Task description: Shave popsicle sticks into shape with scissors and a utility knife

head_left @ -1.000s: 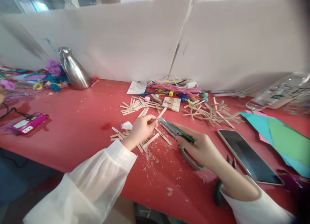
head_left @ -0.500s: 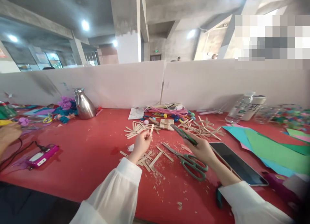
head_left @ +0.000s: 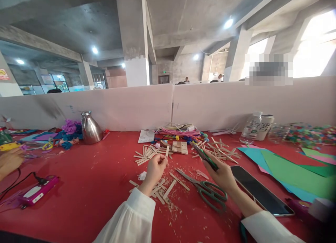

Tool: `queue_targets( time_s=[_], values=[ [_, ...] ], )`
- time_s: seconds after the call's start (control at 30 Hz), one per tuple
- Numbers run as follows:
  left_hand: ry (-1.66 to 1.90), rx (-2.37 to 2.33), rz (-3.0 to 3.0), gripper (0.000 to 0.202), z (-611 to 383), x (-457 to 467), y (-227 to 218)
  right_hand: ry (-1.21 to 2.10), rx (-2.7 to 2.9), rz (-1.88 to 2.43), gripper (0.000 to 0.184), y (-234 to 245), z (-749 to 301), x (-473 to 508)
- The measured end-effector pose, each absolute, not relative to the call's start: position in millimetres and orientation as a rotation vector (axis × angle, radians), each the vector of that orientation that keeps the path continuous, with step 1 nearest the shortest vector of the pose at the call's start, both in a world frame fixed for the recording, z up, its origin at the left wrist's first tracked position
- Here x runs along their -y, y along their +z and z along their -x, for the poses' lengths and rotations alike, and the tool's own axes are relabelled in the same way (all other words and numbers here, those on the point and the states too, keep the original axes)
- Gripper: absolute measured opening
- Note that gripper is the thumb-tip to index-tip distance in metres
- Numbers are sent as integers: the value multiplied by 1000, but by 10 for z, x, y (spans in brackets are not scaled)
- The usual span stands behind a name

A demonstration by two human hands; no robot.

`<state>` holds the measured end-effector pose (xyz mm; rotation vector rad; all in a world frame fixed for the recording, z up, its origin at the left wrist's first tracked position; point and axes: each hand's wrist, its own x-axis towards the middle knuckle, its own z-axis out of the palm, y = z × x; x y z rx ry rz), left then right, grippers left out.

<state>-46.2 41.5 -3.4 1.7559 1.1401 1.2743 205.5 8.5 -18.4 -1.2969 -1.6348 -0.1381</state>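
My left hand [head_left: 154, 168] is closed in a pinch on a short wooden craft stick [head_left: 167, 152], held upright above the red table [head_left: 86, 187]. My right hand [head_left: 222, 173] grips a green utility knife [head_left: 203, 154] whose blade end points up and left. The two hands are apart, with green-handled scissors [head_left: 206, 189] lying on the table between and below them. Loose sticks and wood shavings [head_left: 162, 189] lie under my left hand.
A black phone [head_left: 258, 192] lies right of my right hand, beside green and teal paper sheets [head_left: 294, 166]. Stick piles [head_left: 220, 150], pipe cleaners [head_left: 181, 132], a steel jug [head_left: 90, 128], a bottle [head_left: 251, 128] and a pink device [head_left: 36, 191] stand around. Another person's hand [head_left: 9, 160] shows at the left edge. A white partition [head_left: 131, 104] backs the table.
The camera has tilted up, showing the hall. My left hand lifted the stick upright. My right hand raised the knife off the table, uncovering the scissors.
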Motion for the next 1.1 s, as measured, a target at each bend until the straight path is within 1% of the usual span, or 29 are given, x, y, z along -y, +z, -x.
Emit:
queue_targets(
  time_s=[0.3, 0.47, 0.73, 0.93, 1.1],
  values=[
    [1273, -1142, -1743, 18, 458, -355, 63, -161, 1626, 1344, 43, -174, -2050, -88],
    [1257, -1132, -1750, 16, 449, -367, 53, -183, 1613, 1363, 46, -191, -2075, -106],
    [1268, -1133, -1745, 17, 436, -389, 30, -230, 1592, 1335, 42, -270, -2048, -202],
    [1272, -1122, -1727, 9, 426, -380, 41, -227, 1634, 1296, 40, -262, -2007, -208],
    [1267, -1122, -1688, 12, 420, -385, 23, -227, 1628, 1303, 41, -220, -2025, -206]
  ],
)
